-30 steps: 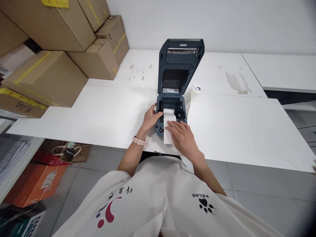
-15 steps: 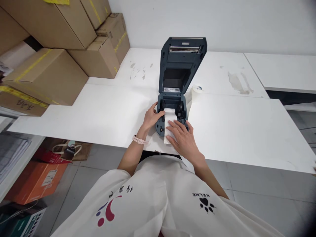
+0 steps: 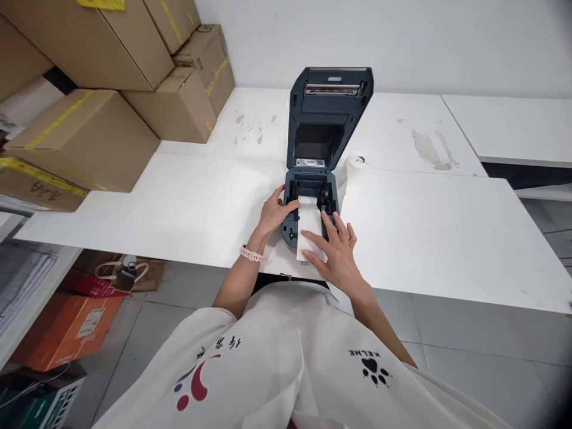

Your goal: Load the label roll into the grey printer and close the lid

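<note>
A dark blue label printer stands on the white table with its lid raised. A white paper strip runs out of its body over the front edge. My left hand grips the printer's left wall, thumb inside by the strip's edge and fingers along the outer side. Over the strip's right side, my right hand has its fingers spread. Its thumb and index tips are at the paper, though contact is hard to tell. Behind the printer's right side lies a white paper roll with a trailing length.
Cardboard boxes with yellow tape are stacked at the left of the white table. An orange box and a bag sit on the floor below. A wall stands behind the table, and another table adjoins at right.
My right hand has shifted slightly right and its fingers have spread, uncovering more of the paper strip. My left hand and the printer stay in place.
</note>
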The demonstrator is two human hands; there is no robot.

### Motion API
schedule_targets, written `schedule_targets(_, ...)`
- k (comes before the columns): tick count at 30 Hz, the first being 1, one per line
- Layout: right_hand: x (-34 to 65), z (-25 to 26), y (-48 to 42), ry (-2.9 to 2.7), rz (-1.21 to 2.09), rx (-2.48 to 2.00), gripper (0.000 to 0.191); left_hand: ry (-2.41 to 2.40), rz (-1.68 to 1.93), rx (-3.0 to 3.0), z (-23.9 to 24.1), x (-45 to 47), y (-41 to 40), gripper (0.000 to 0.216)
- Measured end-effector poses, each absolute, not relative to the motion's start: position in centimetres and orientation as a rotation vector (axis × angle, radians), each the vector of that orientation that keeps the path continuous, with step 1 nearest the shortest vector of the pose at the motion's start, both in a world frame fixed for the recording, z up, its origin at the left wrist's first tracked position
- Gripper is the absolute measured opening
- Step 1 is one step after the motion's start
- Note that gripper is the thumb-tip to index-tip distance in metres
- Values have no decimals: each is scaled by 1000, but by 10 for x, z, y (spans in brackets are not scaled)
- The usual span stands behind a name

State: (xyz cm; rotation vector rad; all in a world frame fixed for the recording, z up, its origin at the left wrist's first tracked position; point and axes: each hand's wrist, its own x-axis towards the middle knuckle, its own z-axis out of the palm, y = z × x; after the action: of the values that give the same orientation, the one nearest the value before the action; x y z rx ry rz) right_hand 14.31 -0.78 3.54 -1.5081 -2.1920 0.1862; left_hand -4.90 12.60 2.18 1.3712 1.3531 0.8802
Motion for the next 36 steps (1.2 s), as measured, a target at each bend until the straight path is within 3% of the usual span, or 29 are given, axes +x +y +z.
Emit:
schedule_targets(7, 147, 38, -8, -2146, 352, -1499, 41, 1334, 878, 1353, 23, -49, 125, 79)
schedule_targets(20, 147, 36, -9, -2130, 370, -1489, 43, 1358, 847, 1351, 26, -50, 126, 82)
schedule_targets(24, 157, 38, -3, -2059, 440, -1438, 43, 1446, 873, 1329, 25, -46, 108, 93)
schedule_targets(30, 198, 71, 91, -1679, 327, -1331, 79, 1302, 838, 1270, 23, -41, 32, 106)
schedule_targets(34, 201, 114, 194, -1433, 580, -1382, 79, 1298, 815, 1290, 22, -44, 5, 109)
schedule_targets(36, 193, 134, 231, -1441, 688, -1372, 96, 1279, 811, 1293, 21, -46, 4, 112)
